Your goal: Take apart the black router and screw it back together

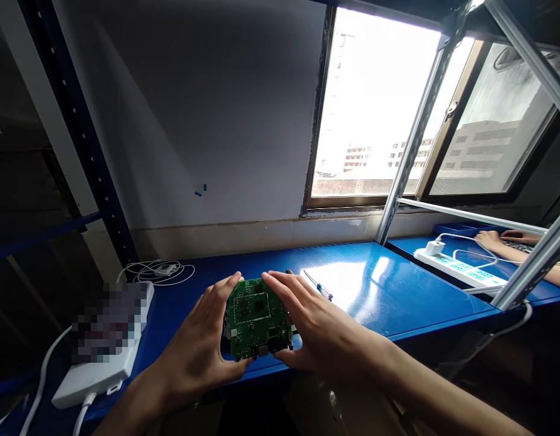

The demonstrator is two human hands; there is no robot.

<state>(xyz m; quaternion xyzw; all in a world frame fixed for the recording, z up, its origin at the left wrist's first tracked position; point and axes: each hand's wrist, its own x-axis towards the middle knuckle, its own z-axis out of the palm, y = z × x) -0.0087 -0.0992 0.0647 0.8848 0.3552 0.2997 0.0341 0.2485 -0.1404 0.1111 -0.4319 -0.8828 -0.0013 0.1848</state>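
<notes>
The green circuit board (256, 315) is sitting between the two hands, over the front edge of the tabletop (365, 306). The left hand (193, 333) and right hand (325, 321) are gripping its opposite sides, thumbs near the lower edge, fingers near the upper. The board is probably behaving as light and rigid, with fragile components; side edges are offering the safest hold, away from the populated face. Beyond the right hand, a slender blue-handled tool (324, 291) is lying on the tabletop.

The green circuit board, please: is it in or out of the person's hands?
In: the left hand and right hand grip the green circuit board at opposite sides.
</notes>
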